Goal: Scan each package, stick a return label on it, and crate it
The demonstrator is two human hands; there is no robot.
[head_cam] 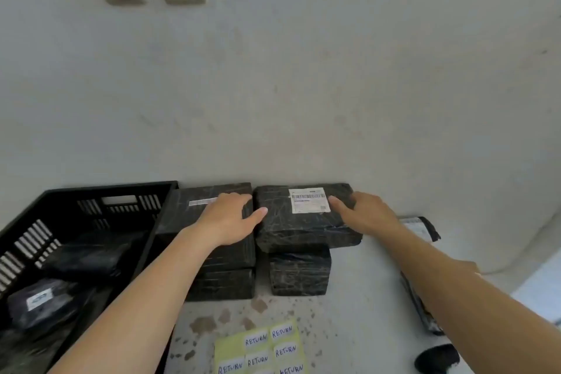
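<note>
While both hands (pixel 226 218) (pixel 368 215) lie loose-fingered, crinkled black-wrapped boxy package (pixel 303 222) sits between.

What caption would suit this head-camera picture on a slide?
Both hands reach for the top black package, crate left, return labels waiting.

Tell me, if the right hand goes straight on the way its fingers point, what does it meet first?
Probably the white shipping label on the top package. The right hand already rests on that package, fingers pointing left toward the label.
</note>
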